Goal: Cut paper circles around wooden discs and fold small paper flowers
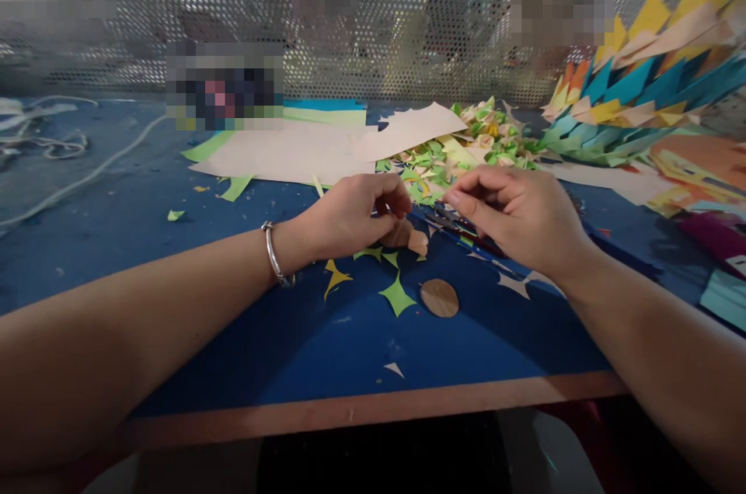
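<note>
My left hand (355, 213), with a silver bangle (275, 255) on the wrist, is closed in a loose fist around a small tan paper piece (408, 236) just above the blue table top (303, 331). My right hand (516, 216) hovers beside it with fingers curled together, fingertips pinched over a pair of scissors (451, 224) lying on the table; what it grips is hidden. A tan paper circle (439, 297) lies in front of both hands, among green and yellow star-shaped offcuts (396, 295).
Beige paper sheets (303, 152) lie behind the hands. A heap of small folded green and cream paper pieces (466, 144) sits mid-back. A stack of pointed coloured paper (646, 98) fills the right rear. A perforated metal screen (373, 36) backs the table; white cord (58, 144) lies at left.
</note>
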The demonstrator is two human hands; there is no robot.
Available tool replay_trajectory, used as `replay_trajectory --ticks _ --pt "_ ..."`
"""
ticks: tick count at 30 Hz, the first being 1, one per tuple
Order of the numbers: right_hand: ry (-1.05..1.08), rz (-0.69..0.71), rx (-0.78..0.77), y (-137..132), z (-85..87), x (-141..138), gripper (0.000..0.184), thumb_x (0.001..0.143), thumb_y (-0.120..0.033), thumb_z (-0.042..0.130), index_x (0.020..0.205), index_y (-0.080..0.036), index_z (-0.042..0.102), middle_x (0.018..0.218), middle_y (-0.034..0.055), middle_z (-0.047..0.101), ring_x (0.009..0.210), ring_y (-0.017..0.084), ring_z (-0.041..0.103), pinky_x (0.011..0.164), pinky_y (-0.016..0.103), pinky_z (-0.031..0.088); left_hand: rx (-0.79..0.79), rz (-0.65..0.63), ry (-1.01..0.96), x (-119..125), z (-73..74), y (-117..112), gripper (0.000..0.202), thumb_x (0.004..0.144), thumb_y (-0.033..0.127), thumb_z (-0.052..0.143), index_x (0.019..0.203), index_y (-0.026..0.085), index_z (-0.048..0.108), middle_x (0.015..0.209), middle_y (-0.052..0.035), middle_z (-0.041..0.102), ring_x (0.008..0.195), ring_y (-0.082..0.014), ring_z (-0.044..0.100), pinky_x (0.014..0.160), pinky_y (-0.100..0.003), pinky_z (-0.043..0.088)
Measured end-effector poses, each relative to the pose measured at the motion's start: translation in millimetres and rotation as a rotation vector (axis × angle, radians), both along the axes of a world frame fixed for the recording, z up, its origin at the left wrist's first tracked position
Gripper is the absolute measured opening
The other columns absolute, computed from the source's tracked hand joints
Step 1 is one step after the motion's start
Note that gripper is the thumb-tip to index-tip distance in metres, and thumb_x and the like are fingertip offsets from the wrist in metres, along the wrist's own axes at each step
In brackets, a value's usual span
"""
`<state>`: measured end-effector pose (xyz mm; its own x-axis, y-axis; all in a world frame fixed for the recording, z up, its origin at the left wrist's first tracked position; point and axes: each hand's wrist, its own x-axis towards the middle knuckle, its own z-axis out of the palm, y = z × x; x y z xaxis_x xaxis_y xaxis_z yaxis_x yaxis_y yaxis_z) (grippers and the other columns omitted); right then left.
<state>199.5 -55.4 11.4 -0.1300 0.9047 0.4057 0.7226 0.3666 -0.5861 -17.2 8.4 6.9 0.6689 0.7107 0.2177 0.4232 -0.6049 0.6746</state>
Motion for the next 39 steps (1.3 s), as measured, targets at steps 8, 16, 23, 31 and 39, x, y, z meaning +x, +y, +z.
replay_trajectory --ticks 8,16,23,31,39 --pt "-0.017 0.02 -0.024 -1.0 0.9 -0.3 0.015 0.09 -0.028 0.061 0.079 -0.02 0.065 0.054 -0.0041 0.049 0.043 0.008 0.045 0.041 0.022 0.034 0.08 -0.166 0.133 -1.9 -2.1 4.2 0.032 0.074 0.026 0.067 0.105 0.017 0.068 0.092 -0.0072 0.068 0.086 -0.0204 0.061 0.077 -0.032 0.045" --pt "0.008 0.029 -0.019 -4.1 1.9 -1.6 0.015 0.09 -0.03 0.061 0.081 -0.02 0.066 0.058 -0.0026 0.056 0.043 0.009 0.047 0.041 0.023 0.035 0.077 0.047 0.016 -8.2 -2.0 4.6 0.047 0.07 0.021 0.062 0.117 0.016 0.058 0.104 -0.0096 0.064 0.087 -0.0196 0.059 0.077 -0.031 0.045" --pt "0.101 -0.034 0.083 -9.3 4.1 -0.5 0.016 0.092 -0.033 0.06 0.082 -0.022 0.066 0.062 -0.0011 0.058 0.046 0.01 0.051 0.041 0.024 0.037 -0.082 0.033 -0.173 -11.2 5.0 -0.4 0.037 0.077 0.021 0.051 0.114 0.016 0.058 0.099 -0.0085 0.065 0.088 -0.0197 0.061 0.068 -0.029 0.043" --pt "0.194 -0.113 0.109 -2.0 -2.8 3.0 0.018 0.091 -0.034 0.061 0.079 -0.021 0.063 0.055 -0.0031 0.052 0.043 0.01 0.047 0.041 0.024 0.035 -0.22 0.017 -0.281 -12.2 -3.6 5.1 0.04 0.077 0.024 0.061 0.116 0.019 0.055 0.102 -0.0078 0.059 0.092 -0.0193 0.058 0.072 -0.028 0.049" --pt "0.076 -0.072 0.045 -1.9 -3.5 4.8 0.016 0.093 -0.032 0.059 0.083 -0.021 0.066 0.06 -0.0012 0.059 0.046 0.011 0.05 0.043 0.023 0.037 -0.136 0.114 -0.56 -14.5 -4.6 11.8 0.034 0.083 0.025 0.061 0.115 0.017 0.054 0.107 -0.0081 0.059 0.1 -0.0189 0.058 0.081 -0.028 0.05"
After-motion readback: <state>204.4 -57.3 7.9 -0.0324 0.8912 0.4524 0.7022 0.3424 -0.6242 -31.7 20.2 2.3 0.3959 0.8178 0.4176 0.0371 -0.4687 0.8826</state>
